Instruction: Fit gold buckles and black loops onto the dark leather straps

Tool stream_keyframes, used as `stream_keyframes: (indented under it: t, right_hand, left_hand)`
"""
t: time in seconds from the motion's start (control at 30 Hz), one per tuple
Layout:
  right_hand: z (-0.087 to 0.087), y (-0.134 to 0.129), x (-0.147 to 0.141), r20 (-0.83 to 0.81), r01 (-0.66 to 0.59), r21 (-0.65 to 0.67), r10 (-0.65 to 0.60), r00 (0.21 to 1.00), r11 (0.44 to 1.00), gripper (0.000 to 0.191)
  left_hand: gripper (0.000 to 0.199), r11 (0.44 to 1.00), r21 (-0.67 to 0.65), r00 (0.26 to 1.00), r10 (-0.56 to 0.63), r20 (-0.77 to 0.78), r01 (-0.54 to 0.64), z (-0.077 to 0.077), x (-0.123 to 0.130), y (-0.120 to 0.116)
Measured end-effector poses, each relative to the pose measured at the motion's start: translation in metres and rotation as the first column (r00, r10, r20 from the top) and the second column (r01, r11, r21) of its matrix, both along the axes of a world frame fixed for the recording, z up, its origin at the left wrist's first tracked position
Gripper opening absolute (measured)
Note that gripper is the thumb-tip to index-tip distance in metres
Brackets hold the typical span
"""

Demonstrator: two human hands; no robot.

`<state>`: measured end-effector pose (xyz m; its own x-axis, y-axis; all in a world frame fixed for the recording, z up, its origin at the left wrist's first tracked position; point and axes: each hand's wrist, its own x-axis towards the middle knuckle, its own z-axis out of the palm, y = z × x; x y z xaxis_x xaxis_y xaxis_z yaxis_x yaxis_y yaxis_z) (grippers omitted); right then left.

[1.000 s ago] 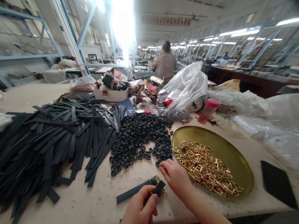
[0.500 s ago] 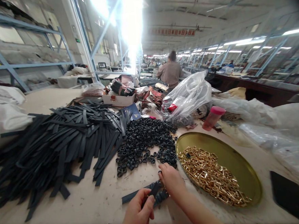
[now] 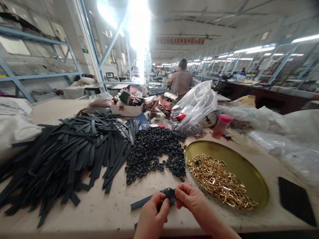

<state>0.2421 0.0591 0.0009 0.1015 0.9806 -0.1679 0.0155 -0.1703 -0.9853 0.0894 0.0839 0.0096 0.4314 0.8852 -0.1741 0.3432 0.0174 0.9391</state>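
My left hand [image 3: 153, 214] is closed on a flat black strap [image 3: 168, 194], with the thumb pressed on top. At the strap's right end, my right hand [image 3: 191, 201] is in a pinch, its fingertips touching or nearly touching it; what they hold is hidden. Another dark strap [image 3: 140, 203] lies on the table, partly behind my left hand. Beyond my hands is a heap of small black loops [image 3: 156, 147]. To the right, a gold-coloured round tray [image 3: 249, 175] holds a pile of small gold metal buckles [image 3: 221, 180].
A large heap of black strips [image 3: 87, 150] covers the table's left side. Behind the loops stand a white box [image 3: 127, 110] and a clear plastic bag [image 3: 196, 104]. A pink-lidded jar [image 3: 222, 126] and a black flat slab [image 3: 296, 201] are on the right. A person [image 3: 181, 79] sits farther back.
My right hand has drawn back from near the loops and turned, its fingertips now at the strap's end. My left hand still holds the strap. The view has shifted slightly.
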Motion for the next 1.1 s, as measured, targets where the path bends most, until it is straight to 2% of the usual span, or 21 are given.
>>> stream_keyframes:
  t: [0.07, 0.17, 0.33, 0.4, 0.53, 0.73, 0.83, 0.93, 1.1]
  right_hand:
    - [-0.002, -0.010, -0.002, -0.161, 0.103, 0.025, -0.098, 0.982, 0.994, 0.034]
    - [-0.006, -0.017, -0.002, -0.181, 0.195, 0.067, -0.180, 0.967, 0.978, 0.036]
    - [-0.010, -0.022, -0.001, -0.175, 0.086, 0.023, -0.080, 0.981, 0.996, 0.037]
    - [-0.009, -0.023, 0.001, -0.182, 0.109, 0.013, -0.105, 0.978, 0.994, 0.039]
    - [-0.007, -0.030, 0.000, -0.201, 0.143, -0.026, -0.145, 0.969, 0.989, 0.040]
    - [-0.014, -0.043, -0.005, -0.425, 0.230, -0.035, -0.223, 0.877, 0.973, 0.044]
    - [-0.016, -0.043, -0.002, -0.469, 0.192, -0.097, -0.215, 0.857, 0.977, 0.035]
    - [-0.014, -0.042, 0.000, -0.534, 0.097, -0.179, -0.180, 0.826, 0.979, 0.031]
    - [-0.007, -0.044, -0.002, -0.601, -0.069, -0.261, -0.106, 0.793, 0.963, 0.037]
  left_hand:
    - [0.024, 0.999, 0.025, 0.998, -0.039, -0.046, 0.040, 0.001, 0.004, -0.006]
    - [0.021, 0.993, 0.041, 0.990, -0.103, -0.101, 0.107, 0.000, 0.007, -0.011]
    - [0.023, 0.975, 0.000, 0.974, -0.220, -0.046, 0.221, 0.006, 0.008, -0.011]
    - [0.017, 0.973, -0.029, 0.973, -0.229, 0.014, 0.229, 0.008, 0.009, -0.011]
    - [0.028, 0.975, -0.042, 0.974, -0.215, 0.071, 0.218, 0.003, 0.009, -0.011]
    - [0.015, 0.976, -0.069, 0.975, -0.203, 0.088, 0.209, -0.003, 0.013, -0.008]
    - [0.015, 0.969, -0.084, 0.971, -0.225, 0.076, 0.231, 0.000, 0.014, -0.008]
    - [0.017, 0.968, -0.079, 0.970, -0.236, 0.059, 0.240, 0.004, 0.014, -0.009]
    - [0.020, 0.956, -0.105, 0.962, -0.273, 0.021, 0.274, 0.005, 0.009, -0.010]
